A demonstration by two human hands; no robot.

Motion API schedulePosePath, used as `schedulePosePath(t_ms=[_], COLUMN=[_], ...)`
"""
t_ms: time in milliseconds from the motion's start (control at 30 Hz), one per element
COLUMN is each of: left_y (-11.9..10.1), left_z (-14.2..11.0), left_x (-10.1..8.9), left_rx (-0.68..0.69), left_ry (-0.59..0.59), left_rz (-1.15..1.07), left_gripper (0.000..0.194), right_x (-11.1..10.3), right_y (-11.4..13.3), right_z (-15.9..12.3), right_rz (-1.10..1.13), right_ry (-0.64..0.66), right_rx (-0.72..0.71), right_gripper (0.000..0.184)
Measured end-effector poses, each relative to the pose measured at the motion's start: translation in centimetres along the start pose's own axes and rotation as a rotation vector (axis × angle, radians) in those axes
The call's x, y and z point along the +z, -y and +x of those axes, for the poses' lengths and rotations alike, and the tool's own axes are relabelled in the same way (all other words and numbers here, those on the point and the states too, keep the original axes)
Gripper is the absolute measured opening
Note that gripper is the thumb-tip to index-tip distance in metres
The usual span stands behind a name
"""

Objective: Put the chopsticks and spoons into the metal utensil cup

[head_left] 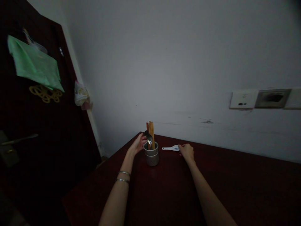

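The grey holder (pixel 152 159) stands upright on the dark red table (pixel 164 194), and several chopsticks (pixel 152 133) are already inside it, along with a metal spoon (pixel 150 139) whose bowl shows above the rim (a darker rounded shape sits just behind that bowl, too dim to name). The white spoon (pixel 171 148) is outside, lying to the right of the holder and apart from it, its handle pointing toward it. The right hand (pixel 187 153), on the far side of that spoon from the holder, pinches the bowl end between bent fingers. The left hand (pixel 137 145) is just left of the holder, fingers loosely curved by the rim and the metal spoon; whether it grips either one, I cannot tell.
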State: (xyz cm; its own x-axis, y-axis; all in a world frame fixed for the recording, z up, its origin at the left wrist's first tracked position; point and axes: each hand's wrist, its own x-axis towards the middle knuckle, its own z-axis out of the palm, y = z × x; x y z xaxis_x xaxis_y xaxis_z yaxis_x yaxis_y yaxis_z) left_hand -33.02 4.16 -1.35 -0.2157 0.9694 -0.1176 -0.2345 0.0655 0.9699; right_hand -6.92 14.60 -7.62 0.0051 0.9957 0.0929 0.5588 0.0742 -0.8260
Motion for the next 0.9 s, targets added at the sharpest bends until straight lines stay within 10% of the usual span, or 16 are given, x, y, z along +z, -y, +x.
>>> schedulePosePath(t_ms=[267, 467, 633, 900], left_y=[-0.7, -0.8, -1.3, -2.0], left_z=[-0.9, -1.2, -2.0, -3.0], left_x=[-0.6, -0.9, -1.1, -0.7], left_rx=[-0.045, -0.007, 0.064, 0.147], left_ry=[0.172, 0.158, 0.133, 0.134], left_rz=[-0.046, -0.017, 0.074, 0.254], left_gripper=[0.04, 0.021, 0.024, 0.028], right_x=[-3.0, -4.1, -3.2, 0.4], right_y=[2.9, 9.5, 11.7, 11.6], right_z=[0.4, -1.9, -5.0, -6.2], right_rz=[-0.089, 0.302, 0.272, 0.214], right_ry=[-0.144, 0.256, 0.638, 0.76], right_rx=[-0.098, -0.214, -0.399, -0.521], right_gripper=[0.023, 0.032, 0.075, 0.069])
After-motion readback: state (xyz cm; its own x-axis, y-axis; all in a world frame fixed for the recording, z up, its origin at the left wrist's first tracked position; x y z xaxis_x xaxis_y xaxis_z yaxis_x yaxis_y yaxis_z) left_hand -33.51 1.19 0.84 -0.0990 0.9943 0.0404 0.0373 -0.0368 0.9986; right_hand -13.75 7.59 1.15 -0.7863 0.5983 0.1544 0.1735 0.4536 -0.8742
